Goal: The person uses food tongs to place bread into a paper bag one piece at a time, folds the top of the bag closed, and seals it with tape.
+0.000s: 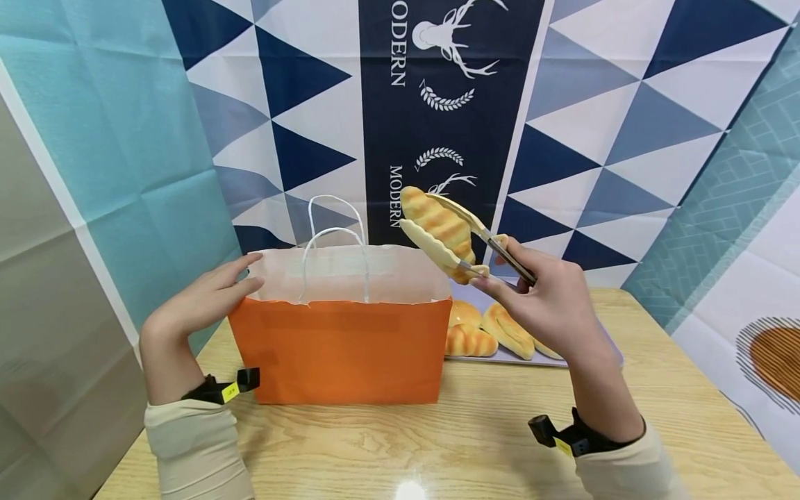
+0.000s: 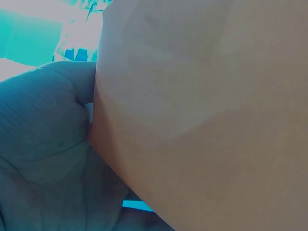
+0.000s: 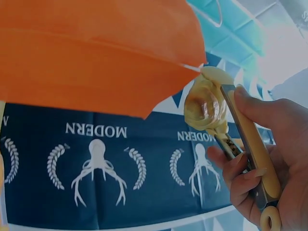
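Observation:
My left hand [image 1: 203, 298] rests at the left end of an orange paper bag [image 1: 344, 354], its fingers fairly straight and reaching to the rim. In the left wrist view, the palm [image 2: 43, 139] lies alongside the bag's wall [image 2: 202, 125], which hides part of the hand. My right hand [image 1: 556, 298] grips a pair of tongs [image 1: 509, 260] with metal arms and cream-coloured ends. Between the tong ends a ridged, golden bread roll [image 1: 437, 226] is pinched, raised over the bag's right end. The right wrist view shows the roll [image 3: 204, 106] close beside the bag.
White twisted handles [image 1: 334, 229] stand up from the bag's open top. Behind and right of the bag, a lilac tray [image 1: 609, 340] bears several breads [image 1: 506, 330]. All stand on a wooden table [image 1: 375, 444], with a patterned cloth [image 1: 319, 90] hanging behind.

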Demonstrator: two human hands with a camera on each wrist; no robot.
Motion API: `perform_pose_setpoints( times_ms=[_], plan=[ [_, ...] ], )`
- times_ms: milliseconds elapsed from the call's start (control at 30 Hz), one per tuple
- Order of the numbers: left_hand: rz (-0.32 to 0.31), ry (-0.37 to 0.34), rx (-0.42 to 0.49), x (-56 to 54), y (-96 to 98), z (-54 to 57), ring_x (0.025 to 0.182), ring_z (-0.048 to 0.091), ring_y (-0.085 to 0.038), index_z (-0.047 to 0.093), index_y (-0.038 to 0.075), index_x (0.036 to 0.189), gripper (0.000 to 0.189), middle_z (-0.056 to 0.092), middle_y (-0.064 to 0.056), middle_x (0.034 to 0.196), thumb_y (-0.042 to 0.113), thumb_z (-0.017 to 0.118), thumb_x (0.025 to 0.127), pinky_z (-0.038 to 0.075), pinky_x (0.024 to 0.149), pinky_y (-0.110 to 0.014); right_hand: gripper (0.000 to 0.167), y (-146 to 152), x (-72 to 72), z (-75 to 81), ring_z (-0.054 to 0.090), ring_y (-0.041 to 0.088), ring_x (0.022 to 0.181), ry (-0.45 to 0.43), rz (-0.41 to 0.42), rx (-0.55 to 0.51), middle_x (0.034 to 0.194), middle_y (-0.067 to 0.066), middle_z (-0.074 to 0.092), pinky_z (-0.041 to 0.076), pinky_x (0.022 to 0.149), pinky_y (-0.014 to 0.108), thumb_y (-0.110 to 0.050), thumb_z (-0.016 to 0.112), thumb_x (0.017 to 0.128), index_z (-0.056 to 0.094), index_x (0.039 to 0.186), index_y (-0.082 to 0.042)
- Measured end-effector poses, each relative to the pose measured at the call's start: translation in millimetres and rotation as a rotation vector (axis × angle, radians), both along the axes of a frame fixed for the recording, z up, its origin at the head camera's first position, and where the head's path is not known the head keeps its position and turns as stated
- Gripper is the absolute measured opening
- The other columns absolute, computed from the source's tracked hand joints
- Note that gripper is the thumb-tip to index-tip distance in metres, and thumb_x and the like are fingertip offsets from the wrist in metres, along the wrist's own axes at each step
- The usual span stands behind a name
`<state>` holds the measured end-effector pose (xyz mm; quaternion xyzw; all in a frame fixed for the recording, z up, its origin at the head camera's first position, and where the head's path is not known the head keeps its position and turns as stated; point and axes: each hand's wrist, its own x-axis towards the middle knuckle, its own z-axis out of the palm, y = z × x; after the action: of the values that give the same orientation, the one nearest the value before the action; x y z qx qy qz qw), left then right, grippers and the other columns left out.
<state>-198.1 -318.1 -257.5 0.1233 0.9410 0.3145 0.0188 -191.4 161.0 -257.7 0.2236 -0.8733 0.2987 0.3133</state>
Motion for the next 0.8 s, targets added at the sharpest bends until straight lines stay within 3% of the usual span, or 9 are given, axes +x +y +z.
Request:
perform_pose_setpoints(
  times_ms=[300, 500, 700, 800],
  plan=[
    [0.002, -0.007, 0.008, -0.3, 0.2, 0.4, 0.151, 0.021, -0.056, 0.019, 0.003, 0.168, 0.071, 0.018, -0.032, 0.170, 0.042, 0.043, 0.114, 0.024, 0.113, -0.082, 0.051, -17.6, 1.1, 3.4, 0.049, 0.015, 0.058, -0.023, 0.014, -0.023, 0.070, -0.001, 0.055, 0.035, 0.047, 0.028, -0.037, 0.088, 0.089, 0.074, 0.134, -0.017],
    [0.003, -0.007, 0.003, -0.6, 0.0, 0.8, 0.151, 0.021, -0.057, 0.019, 0.003, 0.168, 0.070, 0.018, -0.032, 0.170, 0.041, 0.043, 0.114, 0.024, 0.113, -0.082, 0.052, -26.6, -1.1, 2.4, 0.048, 0.014, 0.060, 0.000, 0.059, -0.009, 0.075, -0.003, 0.061, 0.036, 0.049, 0.026, -0.036, 0.088, 0.090, 0.074, 0.135, -0.015],
    [0.004, -0.010, -0.006, -0.5, -0.2, 0.7, 0.151, 0.021, -0.057, 0.019, 0.003, 0.168, 0.070, 0.018, -0.033, 0.170, 0.042, 0.043, 0.114, 0.023, 0.113, -0.081, 0.062, -33.6, -4.9, -2.9, 0.050, 0.013, 0.056, -0.047, 0.093, 0.007, 0.097, -0.003, 0.078, 0.039, 0.046, 0.027, -0.035, 0.088, 0.089, 0.068, 0.144, -0.014],
    [0.003, -0.010, -0.006, -0.6, -0.4, 1.3, 0.151, 0.021, -0.057, 0.019, 0.003, 0.168, 0.071, 0.018, -0.032, 0.170, 0.042, 0.042, 0.114, 0.023, 0.114, -0.081, 0.066, -36.2, -5.8, -4.9, 0.049, 0.013, 0.051, -0.085, 0.075, 0.018, 0.077, -0.003, 0.072, 0.037, 0.042, 0.029, -0.039, 0.087, 0.090, 0.066, 0.146, -0.012]
  ],
)
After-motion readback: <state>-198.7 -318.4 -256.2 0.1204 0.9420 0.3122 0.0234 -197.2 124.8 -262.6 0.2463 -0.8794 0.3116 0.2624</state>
